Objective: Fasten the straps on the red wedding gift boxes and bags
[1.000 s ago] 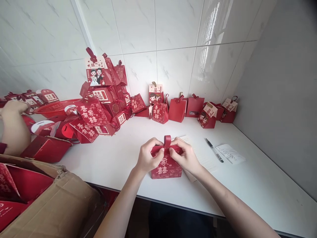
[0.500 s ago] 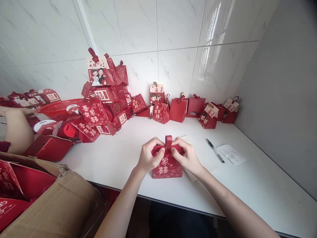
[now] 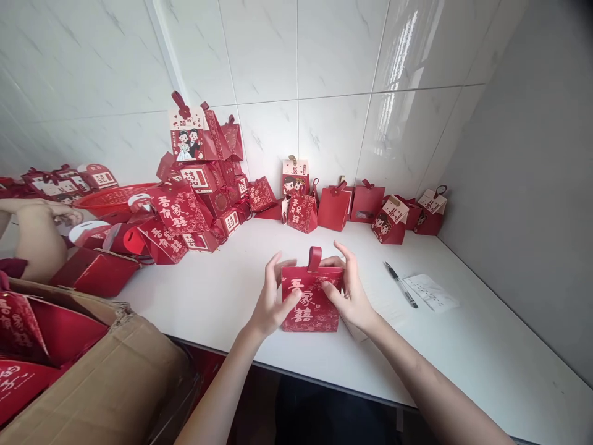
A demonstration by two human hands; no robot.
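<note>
A red paper gift box [image 3: 309, 315] with pink Chinese characters stands upright on the white table [image 3: 204, 296] before me, a ribbon loop [image 3: 314, 258] rising from its top. My left hand [image 3: 273, 303] grips its left side, thumb across the front and fingers partly hidden behind. On the other side my right hand [image 3: 349, 293] holds it, thumb on the upper front, index finger raised and the other fingers behind the box. A pale card or sheet [image 3: 356, 330] lies partly covered by my right hand. To the right are a black pen [image 3: 401, 285] and a written paper slip [image 3: 430, 292].
Stacked red gift boxes [image 3: 199, 179] rise at left, near a red basket [image 3: 115, 196]. More boxes [image 3: 334, 207] line the tiled wall. A cardboard carton [image 3: 106, 371] of red boxes occupies the near left. Another person's forearm [image 3: 41, 235] reaches in from the left edge.
Both hands have slid from the top edge beside the ribbon loop down to the box's sides, uncovering more of the printed front. My right index finger has lifted.
</note>
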